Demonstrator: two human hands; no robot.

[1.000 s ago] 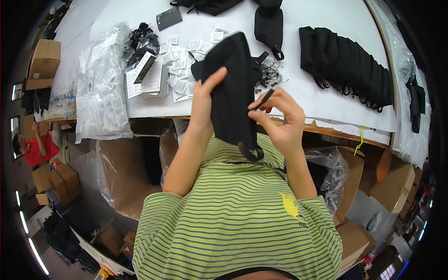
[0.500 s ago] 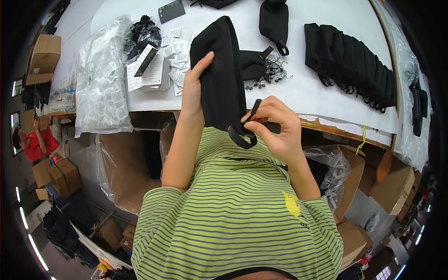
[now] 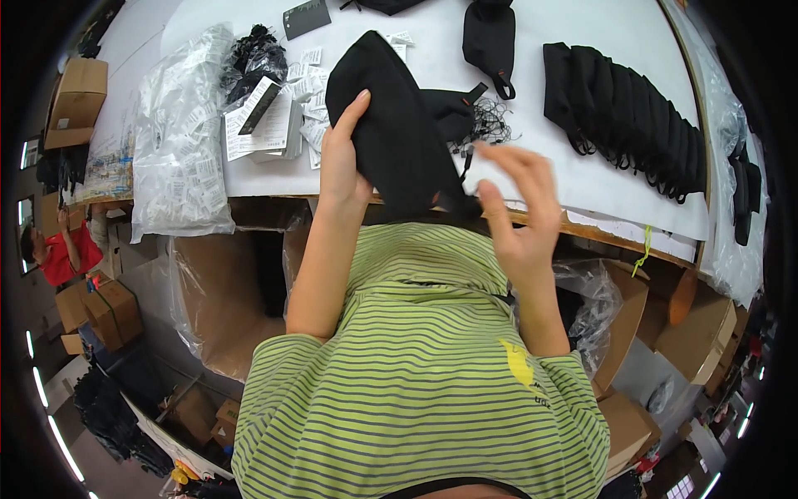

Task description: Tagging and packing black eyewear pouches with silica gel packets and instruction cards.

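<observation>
My left hand [image 3: 342, 158] is wrapped round the left side of a black fabric pouch [image 3: 386, 133], thumb on top, holding it tilted above the table's near edge. A small black pull tab [image 3: 467, 168] sticks up from the pouch's right edge, and a tiny orange label shows near its lower end. Just right of that tab is my right hand [image 3: 528, 204], its thumb and fingers spread with nothing visible between them. Behind the held pouch, a second black pouch [image 3: 447, 115] lies beside a heap of thin black tag strings [image 3: 492, 123].
Another black pouch [image 3: 489, 41] lies farther back. A row of overlapping black pouches [image 3: 623, 108] fills the right side. On the left are white paper labels [image 3: 264, 137], a black bundle [image 3: 256, 56] and a clear bag of labels [image 3: 181, 141]. Cardboard boxes [image 3: 224, 299] stand below the table.
My right hand has released the pouch's pull tab, opened and moved slightly right. The pouch has tilted, its top swinging left and its lower end moving up and right.
</observation>
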